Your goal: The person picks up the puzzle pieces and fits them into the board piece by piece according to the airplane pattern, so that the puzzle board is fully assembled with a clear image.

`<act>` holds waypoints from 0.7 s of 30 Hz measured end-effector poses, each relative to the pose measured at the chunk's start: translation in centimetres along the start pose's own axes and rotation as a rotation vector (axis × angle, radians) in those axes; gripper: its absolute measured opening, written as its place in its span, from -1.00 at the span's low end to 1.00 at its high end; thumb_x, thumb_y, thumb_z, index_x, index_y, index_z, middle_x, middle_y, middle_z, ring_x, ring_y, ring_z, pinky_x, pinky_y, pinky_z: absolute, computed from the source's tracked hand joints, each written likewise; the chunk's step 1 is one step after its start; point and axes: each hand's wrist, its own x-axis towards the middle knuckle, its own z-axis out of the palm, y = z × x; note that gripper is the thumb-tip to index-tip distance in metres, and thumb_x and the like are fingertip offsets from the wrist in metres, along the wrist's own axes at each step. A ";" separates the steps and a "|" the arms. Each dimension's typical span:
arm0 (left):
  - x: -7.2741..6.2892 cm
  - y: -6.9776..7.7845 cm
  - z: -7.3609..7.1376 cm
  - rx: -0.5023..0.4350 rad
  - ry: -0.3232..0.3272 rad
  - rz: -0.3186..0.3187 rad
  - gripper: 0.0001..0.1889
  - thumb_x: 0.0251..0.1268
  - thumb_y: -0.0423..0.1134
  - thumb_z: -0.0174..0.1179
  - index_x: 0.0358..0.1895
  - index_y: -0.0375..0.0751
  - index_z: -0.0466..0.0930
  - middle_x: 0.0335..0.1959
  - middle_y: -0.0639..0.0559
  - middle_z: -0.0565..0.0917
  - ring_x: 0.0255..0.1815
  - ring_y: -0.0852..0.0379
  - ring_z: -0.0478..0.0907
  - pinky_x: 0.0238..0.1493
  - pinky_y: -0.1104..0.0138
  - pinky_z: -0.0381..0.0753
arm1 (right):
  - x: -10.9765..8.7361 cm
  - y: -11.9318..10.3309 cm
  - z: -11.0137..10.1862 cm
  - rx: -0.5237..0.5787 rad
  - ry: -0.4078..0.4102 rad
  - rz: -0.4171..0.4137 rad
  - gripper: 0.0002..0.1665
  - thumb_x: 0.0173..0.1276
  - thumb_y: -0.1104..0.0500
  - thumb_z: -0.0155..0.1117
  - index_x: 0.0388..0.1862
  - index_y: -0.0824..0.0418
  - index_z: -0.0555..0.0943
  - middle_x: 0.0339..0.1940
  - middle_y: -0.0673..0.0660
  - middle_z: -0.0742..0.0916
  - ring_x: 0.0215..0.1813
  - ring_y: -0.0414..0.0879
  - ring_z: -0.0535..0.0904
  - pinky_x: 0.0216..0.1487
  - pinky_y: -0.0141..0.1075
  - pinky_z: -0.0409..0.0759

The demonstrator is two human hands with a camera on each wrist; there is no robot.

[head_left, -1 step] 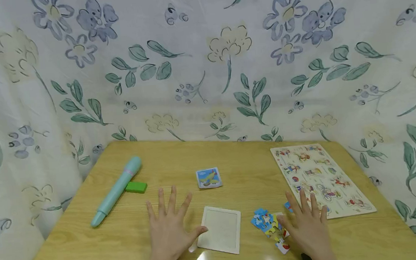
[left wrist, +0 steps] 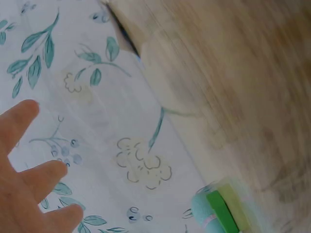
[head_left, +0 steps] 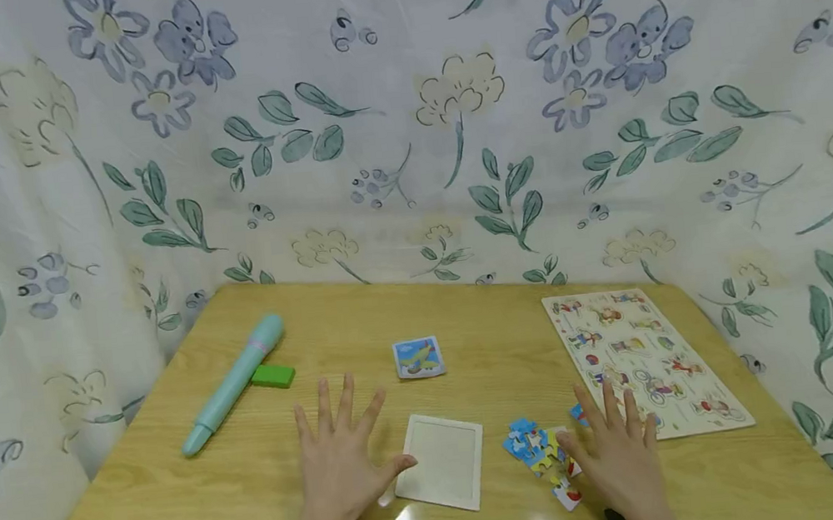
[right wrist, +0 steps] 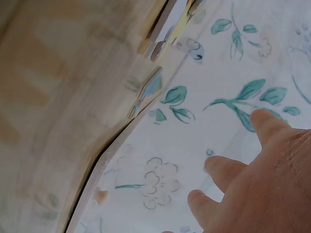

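My left hand [head_left: 342, 468] is spread, palm down, its thumb reaching to the left edge of a shallow, pale square puzzle frame [head_left: 443, 462]. The right hand [head_left: 620, 458] is spread too, beside a cluster of jigsaw pieces [head_left: 531, 446] in blue, yellow and red, with its thumb overlapping them in the head view. Neither hand grips anything. Behind the frame lies a small picture card [head_left: 418, 358] with a yellow plane on blue. The right fingertips overlap the near left edge of a board with printed figures [head_left: 685, 360].
At the left, a long turquoise pen-shaped tube [head_left: 233, 386] lies slantwise, with a green block [head_left: 273, 376] against it. A flower-patterned curtain [head_left: 404, 127] rises behind the wooden table [head_left: 347, 317] and along its sides. Light glares off the table's near part.
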 end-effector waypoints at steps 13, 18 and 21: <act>0.1 -0.5 -0.2 -0.006 0.054 0.057 0.02 -0.19 0.54 0.19 0.43 0.13 0.32 0.54 -0.16 0.16 0.55 -0.34 -0.02 0.45 -0.34 -0.08 | 0.1 0.3 0.0 0.076 -0.004 0.008 -0.08 0.40 -0.34 0.00 0.60 -0.08 -0.05 0.59 0.39 -0.04 0.55 0.48 -0.24 0.40 0.49 -0.32; 0.0 -0.2 -0.2 -0.049 0.011 0.067 0.00 -0.15 0.51 0.21 0.43 0.09 0.31 0.54 -0.18 0.16 0.57 -0.32 -0.05 0.46 -0.33 -0.10 | 0.2 0.1 0.1 0.052 -0.003 0.008 -0.11 0.39 -0.32 0.03 0.58 -0.03 0.06 0.57 0.41 0.08 0.54 0.48 -0.14 0.39 0.49 -0.18; 0.0 0.2 -0.1 -0.076 -0.047 0.075 0.00 -0.13 0.49 0.22 0.44 0.06 0.30 0.53 -0.18 0.18 0.57 -0.32 -0.05 0.47 -0.32 -0.11 | 0.7 -0.5 0.5 0.032 0.007 -0.053 -0.18 0.34 -0.24 0.18 0.49 0.04 0.26 0.51 0.41 0.25 0.50 0.47 0.04 0.34 0.48 0.05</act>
